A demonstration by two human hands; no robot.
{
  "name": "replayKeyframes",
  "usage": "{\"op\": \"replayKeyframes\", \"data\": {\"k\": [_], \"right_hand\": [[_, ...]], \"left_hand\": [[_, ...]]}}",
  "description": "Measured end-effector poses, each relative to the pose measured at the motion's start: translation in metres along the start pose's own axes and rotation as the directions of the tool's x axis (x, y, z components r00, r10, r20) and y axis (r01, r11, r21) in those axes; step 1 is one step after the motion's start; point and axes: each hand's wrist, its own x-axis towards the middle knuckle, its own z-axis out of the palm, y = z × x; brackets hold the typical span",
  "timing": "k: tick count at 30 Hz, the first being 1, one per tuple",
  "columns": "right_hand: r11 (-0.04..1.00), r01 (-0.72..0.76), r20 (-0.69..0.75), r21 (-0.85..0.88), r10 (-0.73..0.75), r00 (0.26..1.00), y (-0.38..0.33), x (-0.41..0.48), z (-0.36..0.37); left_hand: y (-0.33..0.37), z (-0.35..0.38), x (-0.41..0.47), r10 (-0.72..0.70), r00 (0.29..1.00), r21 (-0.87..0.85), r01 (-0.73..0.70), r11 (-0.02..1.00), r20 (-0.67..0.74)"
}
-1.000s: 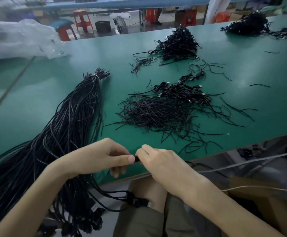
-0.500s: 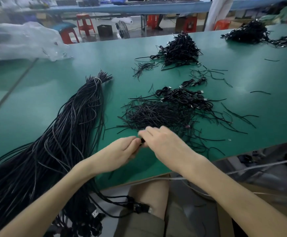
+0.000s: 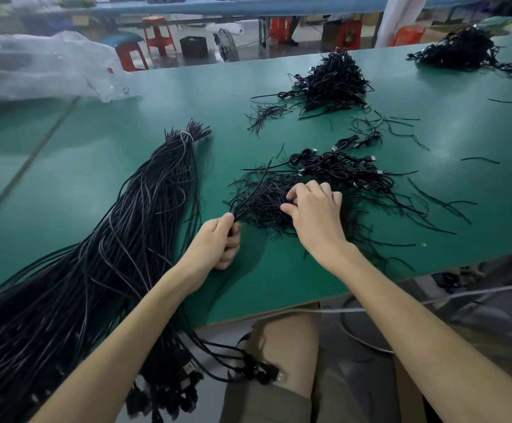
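Currently sorting step: left hand (image 3: 216, 241) grips few black wires (image 3: 235, 215) at pile (image 3: 261, 198) edge; right hand (image 3: 316, 210) curls over pile, grip unclear. Next: tease single wire free without tangling.

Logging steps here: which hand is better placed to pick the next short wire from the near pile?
Right: the right hand lies over the pile of short wires; the left hand grips black strands at its edge.

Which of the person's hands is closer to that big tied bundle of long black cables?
Left. The left hand lies just right of the cable bundle, gripping thin black strands; the right hand is farther right, over the loose pile of short wires.
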Motion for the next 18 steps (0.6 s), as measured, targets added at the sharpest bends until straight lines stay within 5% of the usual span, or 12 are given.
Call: {"op": "replayKeyframes", "data": {"k": [13, 15, 18], "right_hand": [[0.979, -0.077, -0.049, 0.187, 0.088, 0.995, 0.006, -0.026, -0.028], [0.915, -0.096, -0.07, 0.392, 0.133, 0.989, 0.007, -0.036, -0.034], [0.669, -0.165, 0.005, 0.725, 0.234, 0.972, -0.001, -0.051, -0.031]], "left_hand": [[-0.001, -0.001, -0.001, 0.011, 0.999, -0.069, -0.008, 0.998, 0.043], [-0.003, -0.002, 0.0, 0.012, 0.999, -0.052, -0.01, 0.999, 0.041], [-0.006, -0.002, 0.001, 0.02, 0.999, -0.016, -0.02, 1.0, 0.037]]}}
